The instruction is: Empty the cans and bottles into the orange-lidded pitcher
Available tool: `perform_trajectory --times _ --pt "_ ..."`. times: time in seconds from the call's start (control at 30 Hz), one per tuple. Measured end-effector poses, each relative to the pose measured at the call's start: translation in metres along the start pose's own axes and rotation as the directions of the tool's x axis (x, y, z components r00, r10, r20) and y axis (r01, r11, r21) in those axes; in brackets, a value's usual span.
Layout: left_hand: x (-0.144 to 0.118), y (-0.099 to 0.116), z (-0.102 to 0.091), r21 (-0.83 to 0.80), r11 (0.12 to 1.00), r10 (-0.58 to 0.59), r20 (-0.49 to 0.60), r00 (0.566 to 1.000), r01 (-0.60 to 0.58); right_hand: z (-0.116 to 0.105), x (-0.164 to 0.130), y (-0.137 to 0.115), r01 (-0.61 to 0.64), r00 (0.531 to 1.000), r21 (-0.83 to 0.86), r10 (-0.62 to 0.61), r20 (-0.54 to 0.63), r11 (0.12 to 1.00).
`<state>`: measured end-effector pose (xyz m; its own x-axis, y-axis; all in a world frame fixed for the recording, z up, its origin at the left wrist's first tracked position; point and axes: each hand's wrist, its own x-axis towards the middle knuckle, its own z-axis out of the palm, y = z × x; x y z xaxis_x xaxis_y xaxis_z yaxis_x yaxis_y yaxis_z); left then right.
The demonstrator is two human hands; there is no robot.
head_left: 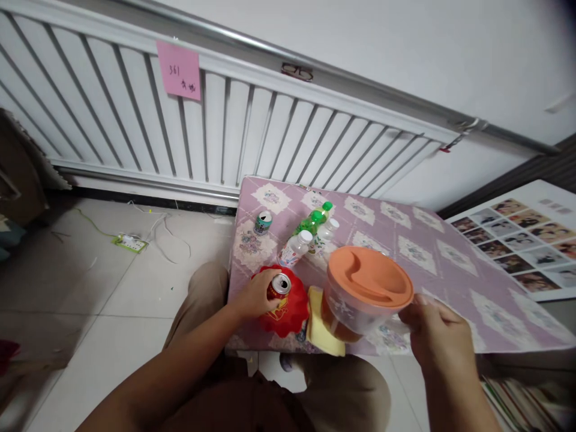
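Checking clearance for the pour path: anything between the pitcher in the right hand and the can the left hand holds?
Nothing stands between them. The right hand holds the pitcher by its handle, just right of the can gripped by the left hand on the red plate. Only a flat yellow cloth lies below the gap.

can: red and gold metal drinks can (279,285), upright, silver top with pull tab showing
can position: stands on a red scalloped plastic plate (288,315) near the table's front edge
pitcher: clear plastic pitcher (360,300) with a round orange lid, tilted toward the camera
pitcher contents: amber liquid in its lower part
pitcher position: raised above the table, to the right of the can and plate, well apart from the can
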<state>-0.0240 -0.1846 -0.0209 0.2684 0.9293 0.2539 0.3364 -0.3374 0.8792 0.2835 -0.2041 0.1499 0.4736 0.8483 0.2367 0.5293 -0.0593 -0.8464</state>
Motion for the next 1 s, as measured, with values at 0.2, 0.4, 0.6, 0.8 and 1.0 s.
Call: perform_trajectory --times 0.2,0.4,0.6,0.8,1.0 --pt "0.0 -0.004 0.004 0.001 1.0 -0.014 0.002 1.0 0.014 0.012 0.005 0.018 -0.082 0.971 0.378 0.16 -0.179 0.922" --pt "0.0 -0.005 0.009 -0.013 0.999 -0.045 -0.017 0.999 0.045 0.037 0.014 0.043 -0.016 0.958 0.463 0.146 -0.247 0.886" --pt "0.0 -0.011 0.012 -0.015 0.999 -0.053 -0.015 0.998 0.053 0.075 0.023 0.063 -0.007 0.949 0.503 0.165 -0.269 0.864" --pt "0.0 -0.013 0.016 0.011 0.998 -0.069 -0.009 0.998 0.069 0.106 0.033 0.079 -0.011 0.96 0.518 0.154 -0.235 0.855" --pt "-0.001 -0.017 0.02 0.018 0.996 -0.087 -0.029 0.996 0.087 0.126 0.039 0.089 -0.027 0.965 0.5 0.153 -0.213 0.865"
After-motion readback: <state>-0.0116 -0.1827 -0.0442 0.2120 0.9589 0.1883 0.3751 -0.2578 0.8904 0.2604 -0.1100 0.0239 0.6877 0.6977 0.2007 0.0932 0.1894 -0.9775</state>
